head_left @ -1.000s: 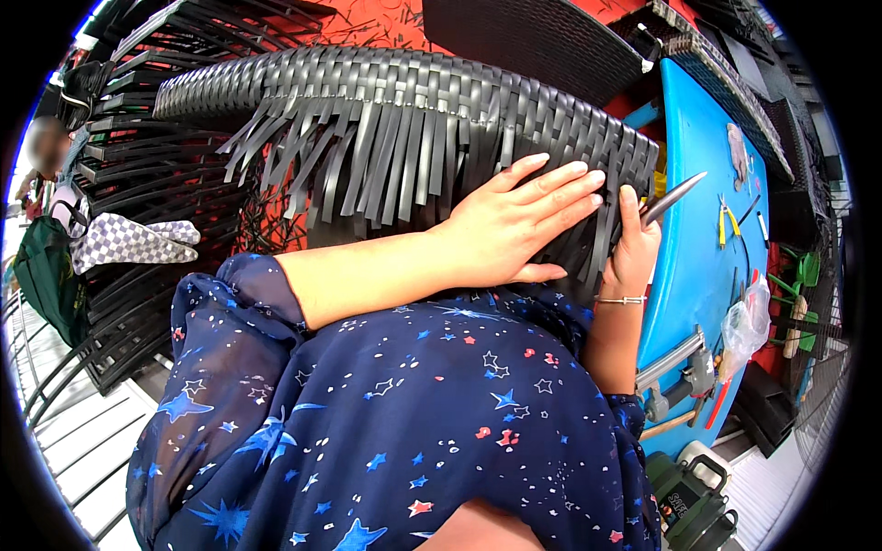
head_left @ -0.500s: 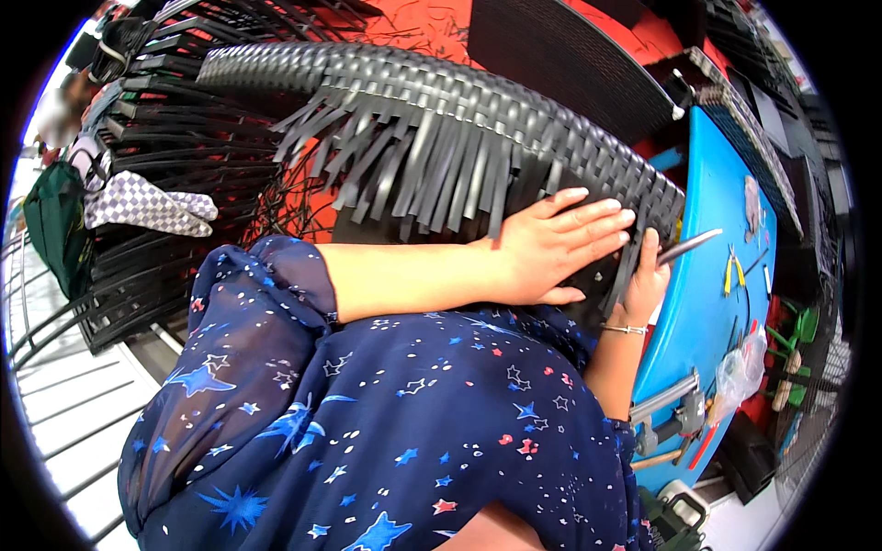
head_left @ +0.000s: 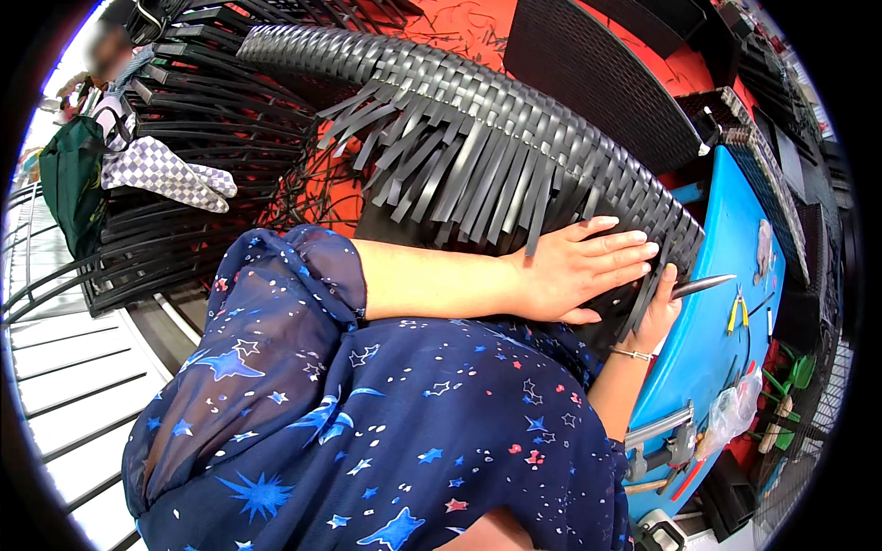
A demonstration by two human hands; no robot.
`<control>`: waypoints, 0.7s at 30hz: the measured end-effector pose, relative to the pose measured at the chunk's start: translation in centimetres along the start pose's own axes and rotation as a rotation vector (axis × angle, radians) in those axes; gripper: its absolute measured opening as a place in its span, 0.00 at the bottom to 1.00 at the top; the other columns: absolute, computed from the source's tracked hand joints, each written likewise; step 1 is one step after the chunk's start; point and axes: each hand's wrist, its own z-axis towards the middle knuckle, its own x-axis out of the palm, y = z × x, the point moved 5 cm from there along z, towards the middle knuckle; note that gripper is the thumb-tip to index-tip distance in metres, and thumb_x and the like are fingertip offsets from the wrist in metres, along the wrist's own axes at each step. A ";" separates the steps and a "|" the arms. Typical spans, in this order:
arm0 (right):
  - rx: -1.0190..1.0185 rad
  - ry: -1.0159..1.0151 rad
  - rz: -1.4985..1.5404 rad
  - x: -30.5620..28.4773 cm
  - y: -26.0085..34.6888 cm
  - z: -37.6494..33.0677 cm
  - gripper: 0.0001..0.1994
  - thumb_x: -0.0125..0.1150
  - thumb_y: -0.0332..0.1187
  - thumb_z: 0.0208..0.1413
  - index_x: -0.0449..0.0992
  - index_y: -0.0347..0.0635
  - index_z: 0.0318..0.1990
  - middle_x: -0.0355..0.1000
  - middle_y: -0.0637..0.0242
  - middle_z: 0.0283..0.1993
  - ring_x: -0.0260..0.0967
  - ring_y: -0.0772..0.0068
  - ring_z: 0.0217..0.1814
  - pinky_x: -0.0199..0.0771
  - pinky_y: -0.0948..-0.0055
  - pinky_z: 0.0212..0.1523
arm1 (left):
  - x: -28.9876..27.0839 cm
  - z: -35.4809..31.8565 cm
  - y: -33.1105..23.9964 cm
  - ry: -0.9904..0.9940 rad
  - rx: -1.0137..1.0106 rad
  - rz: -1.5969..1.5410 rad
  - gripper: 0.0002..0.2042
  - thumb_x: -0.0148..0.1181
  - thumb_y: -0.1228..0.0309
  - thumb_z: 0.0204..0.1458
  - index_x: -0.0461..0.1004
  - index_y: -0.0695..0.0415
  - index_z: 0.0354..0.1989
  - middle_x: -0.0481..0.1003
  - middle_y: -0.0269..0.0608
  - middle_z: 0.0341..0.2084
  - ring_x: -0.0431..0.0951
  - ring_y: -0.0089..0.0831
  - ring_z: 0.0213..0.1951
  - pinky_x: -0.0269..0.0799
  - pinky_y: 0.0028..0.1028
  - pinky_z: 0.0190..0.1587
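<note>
A long curved piece woven from flat black plastic strips (head_left: 514, 106) runs across in front of me, with loose strip ends (head_left: 469, 184) hanging along its near edge. My left hand (head_left: 574, 271) lies flat near the piece's right end, its fingers stretched out over the strips. Close beside those fingertips, my right hand (head_left: 657, 317) is closed around a tapered, pointed metal tool (head_left: 706, 285), whose tip sticks out to the right. The right thumb is up near a hanging strip. The tool's handle end is hidden in the hand.
At the right stands a blue table (head_left: 680, 367) with yellow-handled pliers (head_left: 738, 312), a clear plastic bag (head_left: 732, 409) and a grey metal tool (head_left: 671, 450). Black curved frames (head_left: 220, 138) are stacked at left, near a green bag (head_left: 72, 184) and checkered cloth (head_left: 165, 174).
The whole view has shifted, so the woven piece and table appear slightly farther right. Both hands keep nearly the same pose against the strips, and the pointed tool stays in my right hand.
</note>
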 end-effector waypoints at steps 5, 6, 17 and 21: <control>-0.026 -0.029 0.015 0.4 0.1 0.0 0.15 0.59 0.38 0.65 0.76 0.33 0.49 0.78 0.64 0.43 0.73 0.77 0.35 0.74 0.77 0.36 | -0.1 0.1 0.1 0.000 0.003 -0.021 0.42 0.64 0.48 0.45 0.61 0.58 0.68 0.53 0.42 0.72 0.49 0.34 0.74 0.38 0.42 0.73; -0.026 -0.026 0.014 0.4 0.1 0.0 0.15 0.59 0.38 0.65 0.76 0.33 0.49 0.78 0.63 0.43 0.73 0.77 0.36 0.74 0.77 0.36 | -0.1 0.1 0.1 -0.002 0.002 -0.022 0.42 0.64 0.48 0.45 0.61 0.58 0.67 0.53 0.42 0.72 0.49 0.34 0.74 0.38 0.42 0.73; -0.017 -0.001 -0.002 0.0 -0.2 0.0 0.16 0.59 0.38 0.65 0.75 0.33 0.51 0.78 0.62 0.45 0.75 0.76 0.38 0.75 0.77 0.37 | -0.1 0.0 0.1 -0.001 0.000 -0.026 0.41 0.64 0.48 0.46 0.61 0.58 0.67 0.53 0.43 0.72 0.49 0.34 0.74 0.39 0.43 0.73; -0.028 -0.005 -0.005 0.1 -0.1 0.0 0.17 0.59 0.39 0.65 0.75 0.33 0.51 0.78 0.62 0.45 0.75 0.76 0.37 0.75 0.78 0.37 | -0.1 0.0 0.1 -0.003 0.002 -0.023 0.41 0.64 0.48 0.46 0.61 0.58 0.67 0.53 0.43 0.72 0.49 0.34 0.74 0.39 0.43 0.73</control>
